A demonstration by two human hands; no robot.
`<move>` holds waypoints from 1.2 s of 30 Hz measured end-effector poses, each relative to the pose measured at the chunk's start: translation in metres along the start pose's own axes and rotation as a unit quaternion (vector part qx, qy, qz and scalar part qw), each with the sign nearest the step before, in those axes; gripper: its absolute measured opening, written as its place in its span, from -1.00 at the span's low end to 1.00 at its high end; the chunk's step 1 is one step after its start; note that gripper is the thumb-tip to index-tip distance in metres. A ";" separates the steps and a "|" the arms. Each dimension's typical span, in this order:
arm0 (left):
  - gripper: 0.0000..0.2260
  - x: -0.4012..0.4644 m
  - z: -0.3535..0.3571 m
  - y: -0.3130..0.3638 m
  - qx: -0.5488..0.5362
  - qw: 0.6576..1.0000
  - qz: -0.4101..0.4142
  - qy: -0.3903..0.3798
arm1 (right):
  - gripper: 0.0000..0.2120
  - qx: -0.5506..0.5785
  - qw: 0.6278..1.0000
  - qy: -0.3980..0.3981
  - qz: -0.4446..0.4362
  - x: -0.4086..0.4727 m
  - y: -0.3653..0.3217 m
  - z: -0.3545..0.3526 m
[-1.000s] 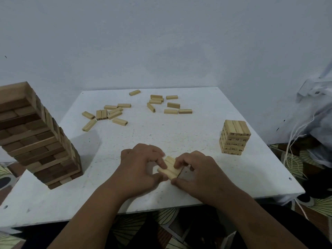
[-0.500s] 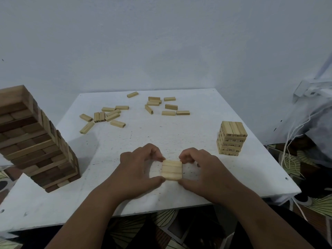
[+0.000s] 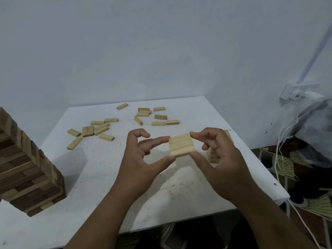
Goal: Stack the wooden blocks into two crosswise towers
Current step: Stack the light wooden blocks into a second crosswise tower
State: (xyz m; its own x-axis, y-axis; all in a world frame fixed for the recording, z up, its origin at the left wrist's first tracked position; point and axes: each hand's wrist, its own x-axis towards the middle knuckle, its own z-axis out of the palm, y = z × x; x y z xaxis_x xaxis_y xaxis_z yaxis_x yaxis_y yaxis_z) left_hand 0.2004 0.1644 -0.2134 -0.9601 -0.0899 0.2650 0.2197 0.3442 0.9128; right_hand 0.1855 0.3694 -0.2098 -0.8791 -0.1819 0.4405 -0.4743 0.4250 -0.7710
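Since a moment ago the row of three blocks point(image 3: 181, 147) has risen off the bench point(image 3: 179, 186), pinched between the left hand point(image 3: 142, 159) and right hand point(image 3: 221, 159), probably bound for the short tower point(image 3: 214, 155) behind the right hand; dark end marks on loose blocks point(image 3: 100, 130) unreadable.

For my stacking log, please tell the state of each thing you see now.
row of blocks: lifted off the table, pinched between both hands
left hand: pinches the row
right hand: pinches the row
small tower: standing, mostly hidden
large tower: standing
loose blocks: scattered flat
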 end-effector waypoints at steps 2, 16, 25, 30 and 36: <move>-0.45 0.007 0.013 0.009 -0.025 1.000 0.011 0.007 | -0.62 0.024 0.999 0.027 0.001 0.002 0.001 -0.010; -0.48 0.051 0.098 0.021 -0.041 0.999 0.013 -0.014 | -0.64 -0.026 0.989 0.133 0.054 0.015 0.053 -0.057; -0.45 0.054 0.110 0.012 -0.017 1.000 -0.001 -0.016 | -0.59 0.001 0.988 0.109 0.113 0.015 0.069 -0.061; -0.40 0.055 0.114 0.010 0.001 1.000 -0.002 -0.017 | -0.56 -0.006 0.986 0.103 0.128 0.014 0.070 -0.061; -0.38 0.053 0.115 0.005 0.008 1.000 -0.008 -0.020 | -0.54 -0.008 0.985 0.101 0.137 0.014 0.070 -0.060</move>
State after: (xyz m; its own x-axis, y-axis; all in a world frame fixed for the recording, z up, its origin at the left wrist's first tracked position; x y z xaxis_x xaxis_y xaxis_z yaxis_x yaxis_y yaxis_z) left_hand 0.1308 0.2692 -0.2309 -0.9696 -0.0586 0.2377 0.2020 0.3572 0.9119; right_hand 0.1426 0.4493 -0.2297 -0.9460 0.1211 0.3006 -0.2182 0.4478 -0.8671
